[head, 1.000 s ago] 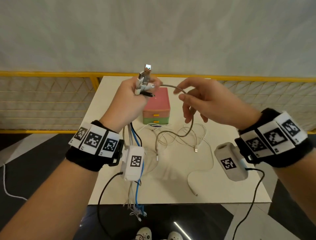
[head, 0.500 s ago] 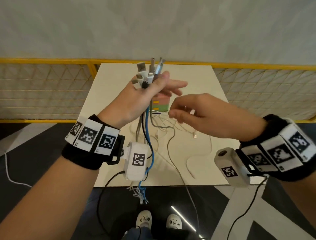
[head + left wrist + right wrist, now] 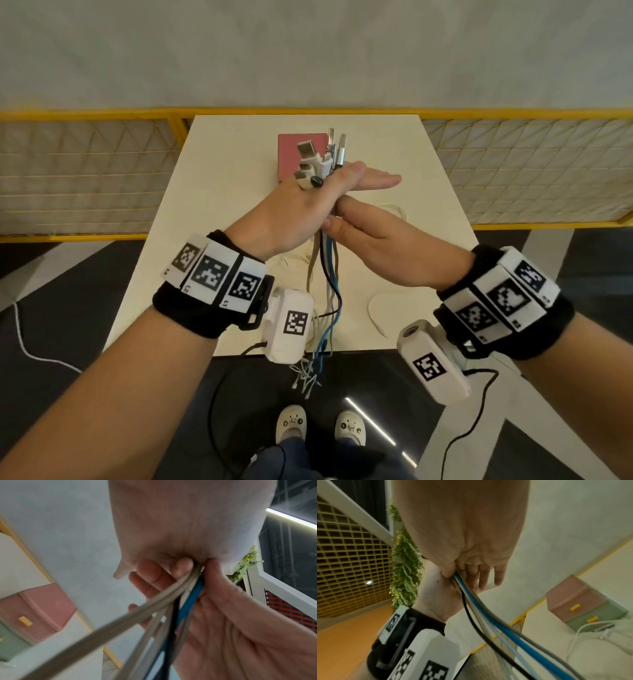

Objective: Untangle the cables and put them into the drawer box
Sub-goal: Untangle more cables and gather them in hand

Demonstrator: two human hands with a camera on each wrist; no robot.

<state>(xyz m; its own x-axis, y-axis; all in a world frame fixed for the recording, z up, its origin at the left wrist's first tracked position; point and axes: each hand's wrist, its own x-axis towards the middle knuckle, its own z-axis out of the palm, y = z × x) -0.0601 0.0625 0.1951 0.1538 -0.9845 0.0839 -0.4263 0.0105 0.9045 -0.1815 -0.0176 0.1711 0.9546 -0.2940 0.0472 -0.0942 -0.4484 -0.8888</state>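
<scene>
My left hand (image 3: 308,205) is raised over the table and pinches a bundle of cables (image 3: 327,274) under its thumb, with the other fingers stretched out. Several plugs (image 3: 318,157) stick up above it. The blue, black, grey and white cables hang down past the table's front edge. My right hand (image 3: 337,216) closes round the same bundle (image 3: 187,595) just below the left hand, thumb on one side and fingers on the other. Behind the plugs stands the drawer box (image 3: 291,150), with a pink top, a green lower drawer (image 3: 597,616) and yellow handles.
A loose white cable (image 3: 375,310) lies on the cream table (image 3: 219,192), partly in front of the box (image 3: 573,635). A yellow mesh railing (image 3: 85,171) runs behind and beside the table. My shoes (image 3: 291,421) show on the dark floor below.
My right hand moved left, under the left hand, and took hold of the bundle. The grey cable it held earlier now hangs with the others. The view has tilted downward.
</scene>
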